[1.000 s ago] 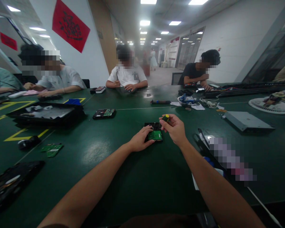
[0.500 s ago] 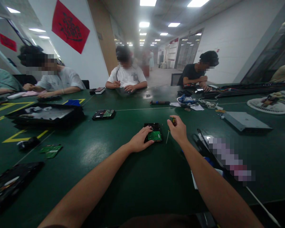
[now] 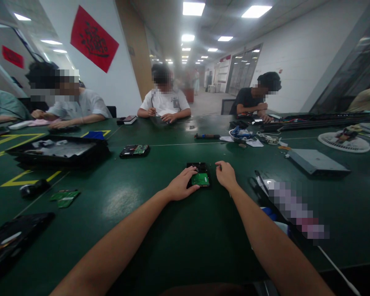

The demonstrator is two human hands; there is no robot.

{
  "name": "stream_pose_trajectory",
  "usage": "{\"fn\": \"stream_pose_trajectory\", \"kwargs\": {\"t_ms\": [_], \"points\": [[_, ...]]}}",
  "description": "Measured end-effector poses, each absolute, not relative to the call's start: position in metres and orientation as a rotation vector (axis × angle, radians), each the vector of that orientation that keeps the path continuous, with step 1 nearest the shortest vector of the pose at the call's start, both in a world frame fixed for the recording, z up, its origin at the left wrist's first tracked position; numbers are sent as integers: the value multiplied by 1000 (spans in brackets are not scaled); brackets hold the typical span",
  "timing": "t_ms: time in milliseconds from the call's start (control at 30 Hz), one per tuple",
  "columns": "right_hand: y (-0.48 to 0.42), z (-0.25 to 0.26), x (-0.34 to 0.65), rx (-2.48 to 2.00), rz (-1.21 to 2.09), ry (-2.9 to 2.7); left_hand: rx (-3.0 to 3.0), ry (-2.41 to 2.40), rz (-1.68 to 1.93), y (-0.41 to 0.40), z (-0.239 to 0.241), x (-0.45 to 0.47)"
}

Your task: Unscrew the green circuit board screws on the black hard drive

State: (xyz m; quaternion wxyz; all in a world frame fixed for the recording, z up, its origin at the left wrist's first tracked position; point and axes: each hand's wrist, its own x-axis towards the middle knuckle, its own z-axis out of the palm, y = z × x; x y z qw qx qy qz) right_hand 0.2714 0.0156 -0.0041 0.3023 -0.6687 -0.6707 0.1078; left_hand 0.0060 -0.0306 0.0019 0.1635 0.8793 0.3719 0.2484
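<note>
A hard drive (image 3: 201, 179) with a green circuit board lies on the table in front of me. My left hand (image 3: 182, 183) grips its left side, fingers over the far part and thumb along the near edge. Just right of the drive, apart from it, my right hand (image 3: 226, 175) is closed with curled fingers. The screwdriver it held half a second ago is almost wholly hidden by the hand now. A few tiny pieces (image 3: 210, 165), perhaps screws, lie between the drive and my right hand.
Another hard drive (image 3: 135, 151) lies farther left, near a black tray (image 3: 58, 150). Loose green circuit boards (image 3: 65, 198) sit at left. To the right are a grey metal box (image 3: 318, 160) and a bowl with blue things (image 3: 242, 133). Several people work across the green table (image 3: 160, 164).
My right hand has turned and dropped slightly; the screwdriver's yellow handle and thin shaft, visible before, are now out of sight. My left hand stays on the hard drive. The view tilts slightly.
</note>
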Motion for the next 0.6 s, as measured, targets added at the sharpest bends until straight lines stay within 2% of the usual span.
{"fn": "stream_pose_trajectory", "kwargs": {"t_ms": [600], "points": [[23, 5, 255, -1946, 204, -1987, 2505, 1106, 720, -28, -1, 7]]}}
